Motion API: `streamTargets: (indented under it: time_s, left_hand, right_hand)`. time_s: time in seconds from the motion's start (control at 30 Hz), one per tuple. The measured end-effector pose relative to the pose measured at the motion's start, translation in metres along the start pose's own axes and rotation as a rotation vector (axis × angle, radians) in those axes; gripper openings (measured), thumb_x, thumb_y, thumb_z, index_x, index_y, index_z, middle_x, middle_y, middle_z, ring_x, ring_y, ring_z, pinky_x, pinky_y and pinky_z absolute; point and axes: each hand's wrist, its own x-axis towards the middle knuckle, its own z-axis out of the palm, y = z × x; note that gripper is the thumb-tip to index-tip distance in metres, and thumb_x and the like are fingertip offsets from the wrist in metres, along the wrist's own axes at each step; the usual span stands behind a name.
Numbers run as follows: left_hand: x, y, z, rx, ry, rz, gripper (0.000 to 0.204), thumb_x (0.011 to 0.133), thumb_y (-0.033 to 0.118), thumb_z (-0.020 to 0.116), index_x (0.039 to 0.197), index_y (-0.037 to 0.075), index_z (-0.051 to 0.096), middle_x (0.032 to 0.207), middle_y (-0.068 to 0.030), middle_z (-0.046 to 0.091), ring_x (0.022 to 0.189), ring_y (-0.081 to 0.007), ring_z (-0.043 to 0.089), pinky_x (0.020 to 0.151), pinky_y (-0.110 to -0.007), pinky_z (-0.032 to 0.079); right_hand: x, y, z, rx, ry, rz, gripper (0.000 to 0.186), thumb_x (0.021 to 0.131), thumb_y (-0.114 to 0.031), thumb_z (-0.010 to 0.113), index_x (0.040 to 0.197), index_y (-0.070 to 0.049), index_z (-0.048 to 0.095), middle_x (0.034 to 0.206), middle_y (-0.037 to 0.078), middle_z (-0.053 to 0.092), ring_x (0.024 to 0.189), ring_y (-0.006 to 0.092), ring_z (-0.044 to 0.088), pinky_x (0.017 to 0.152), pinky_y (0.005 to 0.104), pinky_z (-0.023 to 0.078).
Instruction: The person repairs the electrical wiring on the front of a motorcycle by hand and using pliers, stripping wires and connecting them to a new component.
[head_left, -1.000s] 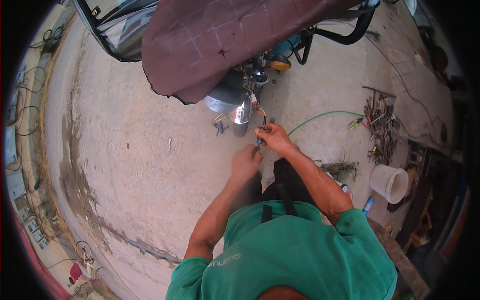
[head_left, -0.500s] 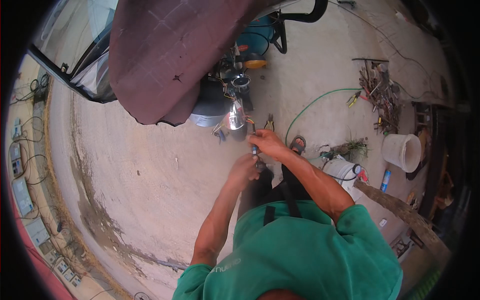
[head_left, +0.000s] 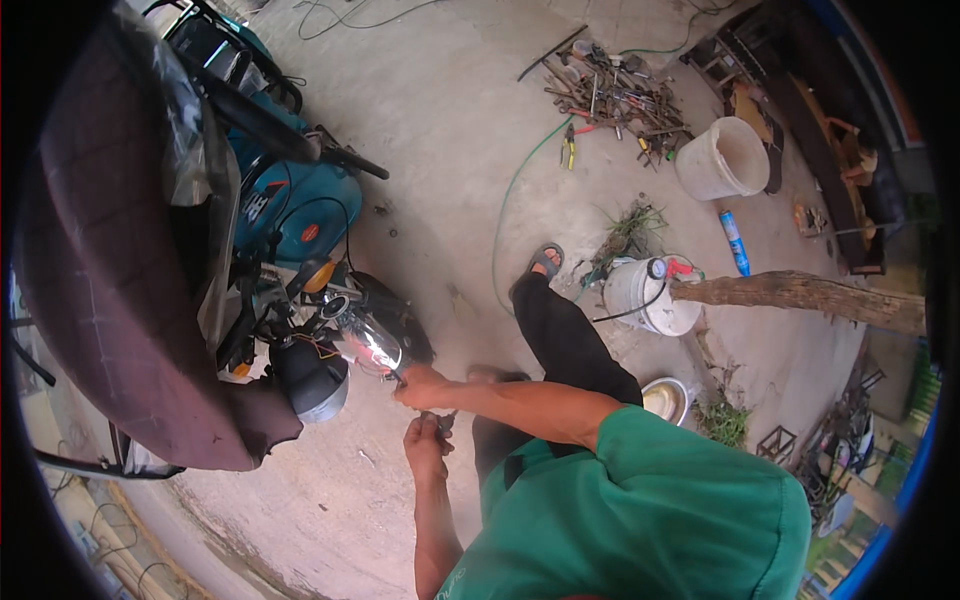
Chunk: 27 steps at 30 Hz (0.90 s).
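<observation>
My right hand (head_left: 425,387) is closed at the lower end of a shiny chrome housing (head_left: 370,343), on a dark cable (head_left: 399,378) that comes out beside it. Just below, my left hand (head_left: 427,446) has its fingers bent around a small dark object (head_left: 446,421); its kind is too small to tell. The two hands are close together. Loose thin wires (head_left: 318,345) show beside the housing, near a round dark lamp-like part (head_left: 308,378) with a pale rim. An orange light (head_left: 318,275) sits above them.
A maroon quilted cover (head_left: 110,260) hangs over the vehicle at left. Behind it stands a teal machine (head_left: 300,220). Heaped hand tools (head_left: 625,95), yellow-handled pliers (head_left: 569,147), a white bucket (head_left: 722,160), a blue can (head_left: 735,243), a lidded pail (head_left: 650,297) and a wooden post (head_left: 800,297) are at right.
My view has turned rightward, so the vehicle now shows further left and more of the teal machine appears. Both hands remain close together beside the chrome housing.
</observation>
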Motion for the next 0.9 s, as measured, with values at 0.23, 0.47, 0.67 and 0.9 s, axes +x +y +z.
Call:
streamTargets:
  time_s: [0.23,0.47,0.67,0.9]
  left_hand:
    - [0.01,0.029,0.041,-0.408,-0.168,-0.184,0.019,0.102,0.027,0.057,0.096,0.008,0.058,0.075,-0.0022,0.06,0.052,-0.0114,0.045,0.056,-0.029,0.042]
    - [-0.023,0.037,0.128,-0.252,-0.365,-0.134,0.025,0.097,0.026,0.062,0.103,0.002,0.061,0.073,-0.0078,0.057,0.055,-0.0153,0.048,0.055,-0.029,0.042]
    - [0.033,0.048,0.116,-0.08,-0.218,0.042,0.02,0.1,0.019,0.058,0.102,0.0,0.063,0.084,-0.0135,0.07,0.058,-0.0175,0.06,0.055,-0.028,0.045]
    - [0.089,0.063,0.13,0.273,-0.098,0.007,0.018,0.101,0.021,0.059,0.09,0.006,0.059,0.076,-0.0057,0.065,0.054,-0.0121,0.052,0.053,-0.03,0.048]
  right_hand:
    - [0.033,-0.008,-0.046,0.178,-0.196,0.179,0.03,0.085,-0.03,0.067,0.081,0.0,0.07,0.075,0.014,0.071,0.071,0.0252,0.07,0.065,0.0393,0.054]
    - [0.095,-0.054,-0.147,0.071,-0.137,0.043,0.028,0.086,-0.029,0.064,0.089,-0.003,0.073,0.075,0.009,0.073,0.068,0.0208,0.07,0.068,0.0356,0.054]
    - [0.123,0.03,-0.159,-0.148,0.089,-0.056,0.05,0.075,-0.032,0.074,0.116,-0.004,0.065,0.105,0.022,0.071,0.1,0.0383,0.068,0.087,0.0453,0.054]
    - [0.108,0.17,-0.259,-0.266,0.048,0.059,0.045,0.086,-0.043,0.066,0.114,-0.007,0.069,0.109,0.018,0.071,0.1,0.036,0.069,0.087,0.0457,0.052]
